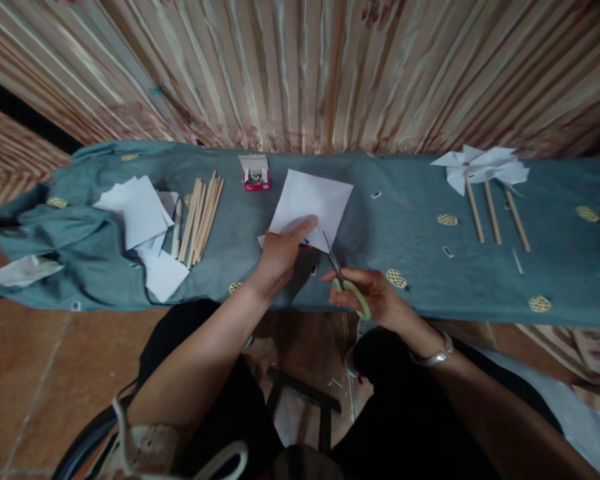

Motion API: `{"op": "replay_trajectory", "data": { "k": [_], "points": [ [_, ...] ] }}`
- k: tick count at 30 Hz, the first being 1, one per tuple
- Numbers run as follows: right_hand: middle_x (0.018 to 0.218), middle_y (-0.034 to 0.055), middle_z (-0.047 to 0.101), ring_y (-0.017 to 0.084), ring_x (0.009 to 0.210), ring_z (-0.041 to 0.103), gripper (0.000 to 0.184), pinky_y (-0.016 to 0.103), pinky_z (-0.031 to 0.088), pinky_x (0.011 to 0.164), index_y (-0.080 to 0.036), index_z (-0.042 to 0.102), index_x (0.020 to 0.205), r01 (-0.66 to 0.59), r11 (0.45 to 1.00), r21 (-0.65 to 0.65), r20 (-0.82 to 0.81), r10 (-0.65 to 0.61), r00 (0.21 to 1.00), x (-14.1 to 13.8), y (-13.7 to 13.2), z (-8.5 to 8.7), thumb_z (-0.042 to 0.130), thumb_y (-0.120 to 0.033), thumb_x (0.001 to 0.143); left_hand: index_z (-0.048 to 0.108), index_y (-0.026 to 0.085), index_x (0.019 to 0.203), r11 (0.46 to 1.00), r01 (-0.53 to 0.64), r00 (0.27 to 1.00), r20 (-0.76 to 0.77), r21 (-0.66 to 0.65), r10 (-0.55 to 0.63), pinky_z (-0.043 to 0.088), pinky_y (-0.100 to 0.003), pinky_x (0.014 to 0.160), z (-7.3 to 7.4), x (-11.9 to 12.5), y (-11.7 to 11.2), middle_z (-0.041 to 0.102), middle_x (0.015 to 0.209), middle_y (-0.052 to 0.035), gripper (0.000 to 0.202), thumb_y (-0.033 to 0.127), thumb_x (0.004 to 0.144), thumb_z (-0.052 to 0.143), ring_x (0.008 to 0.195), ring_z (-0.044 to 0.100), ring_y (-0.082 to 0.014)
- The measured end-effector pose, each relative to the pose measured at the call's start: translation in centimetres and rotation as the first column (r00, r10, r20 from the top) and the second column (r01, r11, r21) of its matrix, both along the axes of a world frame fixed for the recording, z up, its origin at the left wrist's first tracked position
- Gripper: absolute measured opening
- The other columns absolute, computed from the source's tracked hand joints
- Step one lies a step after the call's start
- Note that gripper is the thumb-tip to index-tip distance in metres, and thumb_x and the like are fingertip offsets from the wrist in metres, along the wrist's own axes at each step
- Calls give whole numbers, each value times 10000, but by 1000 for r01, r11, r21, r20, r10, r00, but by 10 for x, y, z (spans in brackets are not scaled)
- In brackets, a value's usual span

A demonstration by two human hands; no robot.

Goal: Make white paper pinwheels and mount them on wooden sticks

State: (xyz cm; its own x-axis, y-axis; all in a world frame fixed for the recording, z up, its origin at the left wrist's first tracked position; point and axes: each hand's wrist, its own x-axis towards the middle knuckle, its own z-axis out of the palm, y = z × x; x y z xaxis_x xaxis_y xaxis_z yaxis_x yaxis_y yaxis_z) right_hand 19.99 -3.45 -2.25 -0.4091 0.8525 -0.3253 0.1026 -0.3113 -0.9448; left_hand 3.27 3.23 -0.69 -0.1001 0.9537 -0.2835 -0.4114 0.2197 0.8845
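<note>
A square sheet of white paper (314, 197) is held above the cloth by my left hand (281, 255). The thumb lies on top of the sheet, near a small blue mark, and the other fingers are hidden beneath it. My right hand (367, 292) grips a pair of scissors (353, 291) by the light green handles. The scissor blades meet the lower right edge of the paper, pointing up and left; how far they cut in is hard to tell.
Wooden sticks (203, 217) lie left of a small red box (257, 175) of metal pieces. Farther left are loose white papers (143, 217) and a white marker-like stick (177, 229). At right lie several paper pinwheels (480, 165) on sticks. A patterned green cloth (410, 193) covers the table.
</note>
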Motion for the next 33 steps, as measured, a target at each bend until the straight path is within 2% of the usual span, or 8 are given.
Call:
{"op": "replay_trajectory", "data": {
  "k": [8,23,33],
  "points": [
    [673,-4,588,120,608,531,475,261,456,549,-166,719,965,12,999,37,10,-13,1000,1,0,1,757,-571,720,668,242,762,999,4,998,-65,-42,-7,548,-274,671,4,2,-3,758,966,-28,101,255,699,747,922,713,-216],
    [657,-11,587,108,569,507,492,258,448,521,-185,739,964,35,999,22,-13,-34,999,0,0,2,769,-596,694,686,232,754,1000,4,1000,12,4,-4,534,-325,718,0,1,-2,740,866,-6,181,274,633,815,801,681,-197],
    [627,-19,576,107,561,515,512,264,450,521,-168,736,951,57,998,-14,-13,-57,998,-1,0,0,800,-582,657,680,242,730,1000,13,1000,-12,1,-13,536,-315,737,0,1,-2,750,931,-22,126,259,658,782,864,697,-204]
  ]
}}
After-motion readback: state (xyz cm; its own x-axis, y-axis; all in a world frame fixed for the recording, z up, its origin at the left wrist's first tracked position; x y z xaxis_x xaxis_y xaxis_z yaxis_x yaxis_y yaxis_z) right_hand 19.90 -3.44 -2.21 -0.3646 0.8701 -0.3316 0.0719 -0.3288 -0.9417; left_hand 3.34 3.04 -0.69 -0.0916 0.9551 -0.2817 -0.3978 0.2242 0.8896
